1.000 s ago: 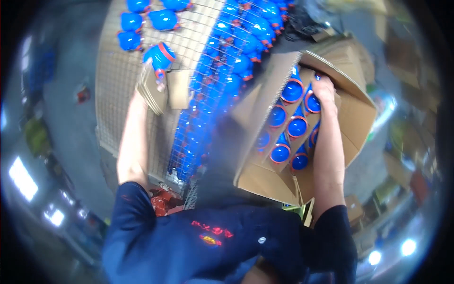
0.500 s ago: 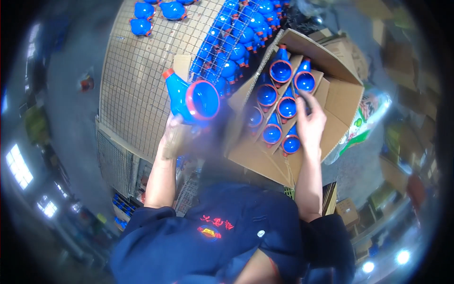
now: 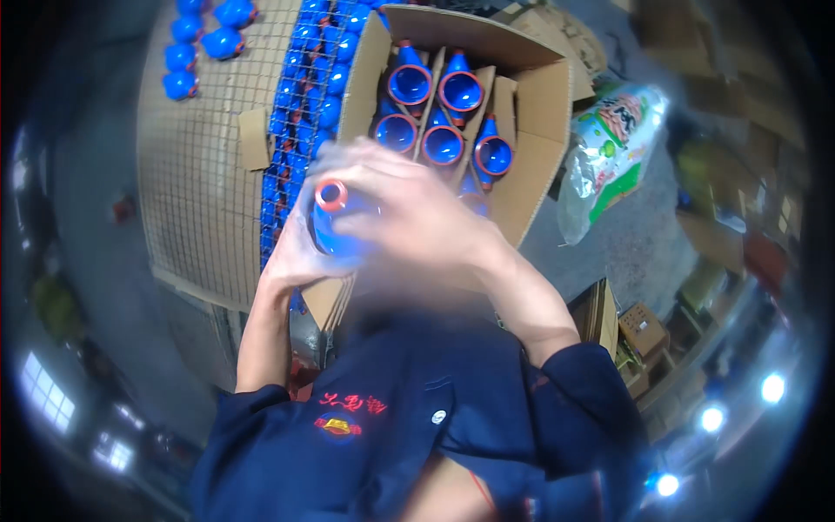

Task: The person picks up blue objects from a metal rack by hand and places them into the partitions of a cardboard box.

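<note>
My left hand point(image 3: 294, 248) is closed round a glossy blue funnel-shaped piece point(image 3: 326, 233), its small orange-red ringed end facing up. Across that piece reaches my right hand point(image 3: 422, 209), its fingers smeared by motion, so whether they grip it cannot be told. Just beyond the hands stands an open cardboard box point(image 3: 537, 104) with cardboard dividers. Several like blue funnels point(image 3: 410, 85) sit in its compartments, wide orange-rimmed mouths up. My right hand and forearm hide the box's near part.
Left of the box is a wire mesh cage point(image 3: 204, 174) lined with cardboard, with a few blue pieces point(image 3: 223, 42) on top and many more packed along its side. A green and white plastic bag point(image 3: 613, 148) lies right of the box. Folded cardboard point(image 3: 600, 313) stands near my right elbow.
My right hand has left the box and come over to the funnel in my left hand. That funnel has turned, narrow end now up. The view has shifted, moving the box left and upward.
</note>
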{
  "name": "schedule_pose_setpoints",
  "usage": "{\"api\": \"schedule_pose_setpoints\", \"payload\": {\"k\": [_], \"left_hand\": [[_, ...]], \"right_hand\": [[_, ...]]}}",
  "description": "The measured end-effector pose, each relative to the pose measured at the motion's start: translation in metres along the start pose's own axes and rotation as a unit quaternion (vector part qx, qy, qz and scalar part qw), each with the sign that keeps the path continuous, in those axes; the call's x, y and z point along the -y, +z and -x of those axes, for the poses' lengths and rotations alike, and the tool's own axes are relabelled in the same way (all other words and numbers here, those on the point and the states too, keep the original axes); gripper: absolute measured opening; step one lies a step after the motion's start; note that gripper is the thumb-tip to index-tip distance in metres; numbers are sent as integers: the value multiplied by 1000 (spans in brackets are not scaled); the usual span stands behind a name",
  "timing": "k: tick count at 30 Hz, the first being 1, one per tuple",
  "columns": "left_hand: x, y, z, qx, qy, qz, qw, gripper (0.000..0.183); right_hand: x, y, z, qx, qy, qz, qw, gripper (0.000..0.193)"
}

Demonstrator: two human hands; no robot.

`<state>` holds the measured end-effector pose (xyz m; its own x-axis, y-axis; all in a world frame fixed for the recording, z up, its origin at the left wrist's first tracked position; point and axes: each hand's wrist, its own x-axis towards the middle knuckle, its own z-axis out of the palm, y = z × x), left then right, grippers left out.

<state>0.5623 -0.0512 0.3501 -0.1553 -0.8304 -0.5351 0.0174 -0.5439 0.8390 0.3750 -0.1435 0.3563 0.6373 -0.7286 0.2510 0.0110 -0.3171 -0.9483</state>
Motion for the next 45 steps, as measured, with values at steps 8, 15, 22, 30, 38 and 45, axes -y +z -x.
{"api": "schedule_pose_setpoints", "payload": {"k": [8,15,22,30,38,45], "left_hand": [[37,-83,2,-277,49,-100,954,33],[196,-334,-3,-521,-30,-305,797,47],[258,-373,30,-481,17,-353,802,48],[6,-40,-48,-100,307,-378,867,38],[56,176,-220,176,59,-614,767,31],[68,195,-223,118,38,-660,741,30]], "right_hand": [[-45,-53,57,-360,297,-53,883,29],[-147,-105,28,-388,111,514,757,33],[-177,-117,6,-296,199,527,771,34],[-180,-132,29,-280,204,482,805,32],[-190,-116,12,-263,268,460,804,35],[-236,-120,17,-137,428,477,755,32]]}}
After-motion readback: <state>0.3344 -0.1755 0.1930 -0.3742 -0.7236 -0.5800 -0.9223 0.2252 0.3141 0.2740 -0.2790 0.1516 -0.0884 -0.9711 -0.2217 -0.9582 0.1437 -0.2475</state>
